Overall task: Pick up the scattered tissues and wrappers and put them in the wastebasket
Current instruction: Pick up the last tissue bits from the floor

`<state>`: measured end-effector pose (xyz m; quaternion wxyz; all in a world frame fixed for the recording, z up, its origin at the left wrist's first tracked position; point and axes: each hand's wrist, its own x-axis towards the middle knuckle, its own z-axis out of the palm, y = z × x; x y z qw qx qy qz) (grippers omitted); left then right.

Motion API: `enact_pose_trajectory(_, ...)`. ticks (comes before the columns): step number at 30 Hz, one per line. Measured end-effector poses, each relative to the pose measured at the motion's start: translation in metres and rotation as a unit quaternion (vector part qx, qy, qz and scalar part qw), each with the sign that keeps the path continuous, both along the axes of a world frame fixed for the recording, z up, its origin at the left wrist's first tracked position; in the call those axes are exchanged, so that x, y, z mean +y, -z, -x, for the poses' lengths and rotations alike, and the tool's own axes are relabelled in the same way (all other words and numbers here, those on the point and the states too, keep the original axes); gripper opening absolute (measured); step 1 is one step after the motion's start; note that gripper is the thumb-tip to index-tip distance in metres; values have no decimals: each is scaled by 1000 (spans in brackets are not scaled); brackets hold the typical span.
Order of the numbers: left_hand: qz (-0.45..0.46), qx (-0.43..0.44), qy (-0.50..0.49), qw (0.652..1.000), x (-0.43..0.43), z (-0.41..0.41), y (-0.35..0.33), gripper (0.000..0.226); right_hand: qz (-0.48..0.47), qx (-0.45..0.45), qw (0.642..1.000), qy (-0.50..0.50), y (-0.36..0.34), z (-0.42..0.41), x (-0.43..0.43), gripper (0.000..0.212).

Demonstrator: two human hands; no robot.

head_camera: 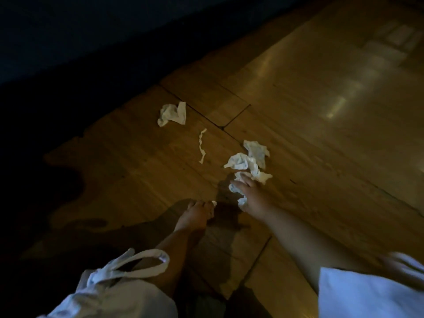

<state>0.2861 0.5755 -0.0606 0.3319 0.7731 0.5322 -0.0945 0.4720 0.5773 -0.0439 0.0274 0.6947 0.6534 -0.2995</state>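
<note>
Nearest the camera: pale sleeves at both lower corners, and a cloth loop (pixel 142 263) hanging from the left side. What it belongs to cannot be determined.

Left hand (pixel 196 213): lowered to the wooden floor (pixel 321 111), in shadow, fingers bunched. A small white scrap (pixel 214 203) shows at its fingertips. Whether the hand pinches the scrap or only touches it cannot be told in this light.

Right hand (pixel 252 196): reaching forward, a crumpled wad (pixel 236 190) gripped under the palm and thumb. The fingers extend past it onto the edge of the next piece. Judgement: litter is being gathered in the palm so that several pieces go in one trip.

Just beyond the right hand: a tissue cluster (pixel 241 162) of two or three crumpled pieces, touching one another. It is likely the next to be collected.

Further out, apart from the cluster: a twisted strip (pixel 202 145) lying flat. Beyond that, a far tissue (pixel 172 114) near the dark edge at upper left.

Wastebasket: not in view, so its location is unknown. Judgement: collection is partly done and disposal is not yet begun.
</note>
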Motion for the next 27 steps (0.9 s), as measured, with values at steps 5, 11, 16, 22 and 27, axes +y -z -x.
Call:
enact_pose_trajectory(5, -11, -26, -20, 999, 1, 18, 3, 34, -37, -82, 995, -31, 10, 4, -14, 26)
enact_pose_trajectory(11, -9, -88, -204, 975, 5, 47, -8, 24, -154, 97, 975, 129, 4, 21, 4, 27)
enact_pose_trajectory(16, 14, -121, -258, 958, 15, 74, -18, 20, -152, 65, 973, 158, 5, -2, 63, 23)
enact_pose_trajectory(22, -7, -169, -295, 941, 22, 86, -36, 18, -16, 51, 994, 95, 13, 10, 72, 31)
enact_pose_trajectory(27, -25, -151, -282, 947, 34, 74, -36, 21, -79, 86, 983, 139, 32, 30, 48, 29)
